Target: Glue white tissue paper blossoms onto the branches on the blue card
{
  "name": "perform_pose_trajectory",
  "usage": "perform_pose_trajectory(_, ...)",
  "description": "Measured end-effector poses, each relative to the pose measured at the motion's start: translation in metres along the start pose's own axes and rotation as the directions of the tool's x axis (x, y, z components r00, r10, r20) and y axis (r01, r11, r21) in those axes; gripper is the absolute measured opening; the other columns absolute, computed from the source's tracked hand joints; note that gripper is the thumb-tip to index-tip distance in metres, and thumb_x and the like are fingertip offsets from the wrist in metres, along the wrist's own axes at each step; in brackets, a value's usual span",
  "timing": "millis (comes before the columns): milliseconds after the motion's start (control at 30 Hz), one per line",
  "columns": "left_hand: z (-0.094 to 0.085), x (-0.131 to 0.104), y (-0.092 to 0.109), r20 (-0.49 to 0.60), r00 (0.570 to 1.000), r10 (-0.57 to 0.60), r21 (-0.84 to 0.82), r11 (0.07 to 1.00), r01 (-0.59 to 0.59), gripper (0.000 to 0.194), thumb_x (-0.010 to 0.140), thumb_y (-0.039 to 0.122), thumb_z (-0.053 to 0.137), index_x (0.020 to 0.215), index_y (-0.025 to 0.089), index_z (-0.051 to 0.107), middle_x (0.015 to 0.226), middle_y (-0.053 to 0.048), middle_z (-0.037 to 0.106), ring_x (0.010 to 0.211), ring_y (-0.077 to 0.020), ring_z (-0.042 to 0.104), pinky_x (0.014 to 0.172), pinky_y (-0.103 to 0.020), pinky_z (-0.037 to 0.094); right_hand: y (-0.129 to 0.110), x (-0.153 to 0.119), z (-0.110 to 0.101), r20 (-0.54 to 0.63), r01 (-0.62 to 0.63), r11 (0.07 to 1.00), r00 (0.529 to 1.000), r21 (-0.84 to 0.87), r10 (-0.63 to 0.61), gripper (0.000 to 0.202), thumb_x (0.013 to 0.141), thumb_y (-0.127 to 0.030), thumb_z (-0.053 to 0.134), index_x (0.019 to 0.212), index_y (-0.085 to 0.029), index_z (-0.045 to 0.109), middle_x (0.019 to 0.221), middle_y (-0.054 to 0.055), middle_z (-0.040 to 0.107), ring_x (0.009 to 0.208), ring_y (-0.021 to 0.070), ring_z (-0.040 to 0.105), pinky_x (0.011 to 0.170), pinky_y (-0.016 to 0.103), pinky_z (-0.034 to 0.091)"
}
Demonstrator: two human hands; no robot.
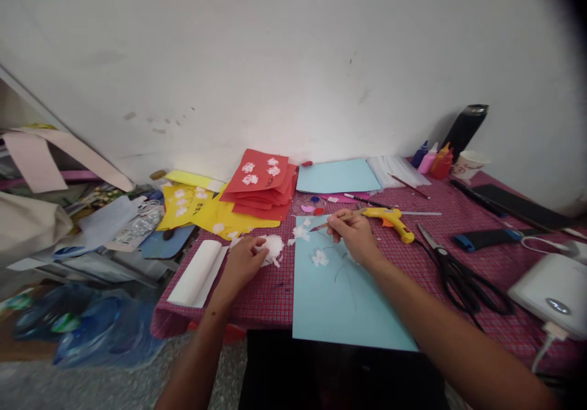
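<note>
My right hand (352,234) grips a thin paintbrush (324,225) over a light blue sheet (316,312). The brush's dark tip meets a white paper flower (301,232) near the sheet's upper left corner. Below it lies a second white flower (320,257), and faint curved pencil lines run down the sheet. To the left, my left hand (245,260) is curled with thumb and forefinger close together at a heap of white paper scraps (274,246). Whatever is between those fingertips is too small to make out. A white paper roll (197,272) lies beside that hand.
Red cards (261,180) and yellow cards (202,211) with white flowers lie at the back left. Rightward are a yellow glue gun (389,217), black scissors (463,275), paint bottles (431,159), a paper cup (470,164) and a white charger-like box (553,287).
</note>
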State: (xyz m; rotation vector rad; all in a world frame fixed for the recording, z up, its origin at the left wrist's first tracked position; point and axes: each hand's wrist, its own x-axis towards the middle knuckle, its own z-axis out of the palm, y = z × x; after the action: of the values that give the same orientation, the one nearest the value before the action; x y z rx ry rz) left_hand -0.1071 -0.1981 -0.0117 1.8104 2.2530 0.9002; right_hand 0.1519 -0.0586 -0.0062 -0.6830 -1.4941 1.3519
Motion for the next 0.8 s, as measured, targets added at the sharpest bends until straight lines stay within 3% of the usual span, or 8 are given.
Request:
perform_pose_trajectory(200, 0.0062, 0.0015, -0.0034, 0.051, 0.999, -0.011, -0.019, 1.0, 0.012, 0.025, 0.085, 0.025, 0.049, 0.092, 0.019, 0.072, 0.093, -0.006, 0.073, 0.086, -0.0217, 0.064, 0.078, -0.031, 0.044, 0.001, -0.0001, -0.0001, 0.006, -0.004, 1.0, 1.0, 0.015, 0.003, 0.026, 0.084, -0.04, 0.065, 0.071, -0.019, 0.056, 0.062, -0.001, 0.061, 0.045, 0.0097, 0.048, 0.044, 0.025, 0.035)
perform_pose_trajectory(567, -0.0001, -0.003, 0.0, 0.009, 0.998, -0.068, -0.045, 0.997, 0.068, 0.021, 0.085, 0.03, 0.051, 0.08, 0.02, 0.068, 0.084, -0.003, 0.072, 0.08, -0.0192, 0.064, 0.072, -0.028, 0.043, -0.0001, -0.0004, 0.0, 0.013, -0.005, 1.0, 1.0, -0.002, 0.005, 0.026, 0.084, -0.038, 0.065, 0.068, -0.019, 0.057, 0.061, -0.001, 0.06, 0.046, 0.0101, 0.048, 0.044, 0.025, 0.036)
perform_pose_trajectory(800, -0.0001, -0.0026, -0.0035, -0.032, 0.996, -0.083, -0.043, 0.996, 0.082, 0.019, 0.086, 0.029, 0.049, 0.086, 0.019, 0.066, 0.086, -0.003, 0.071, 0.081, -0.0194, 0.064, 0.073, -0.029, 0.046, -0.0003, -0.0007, 0.0005, 0.021, -0.002, 1.0, 1.0, -0.001, 0.002, 0.026, 0.084, -0.038, 0.065, 0.069, -0.019, 0.056, 0.061, -0.001, 0.06, 0.045, 0.0093, 0.048, 0.045, 0.025, 0.035)
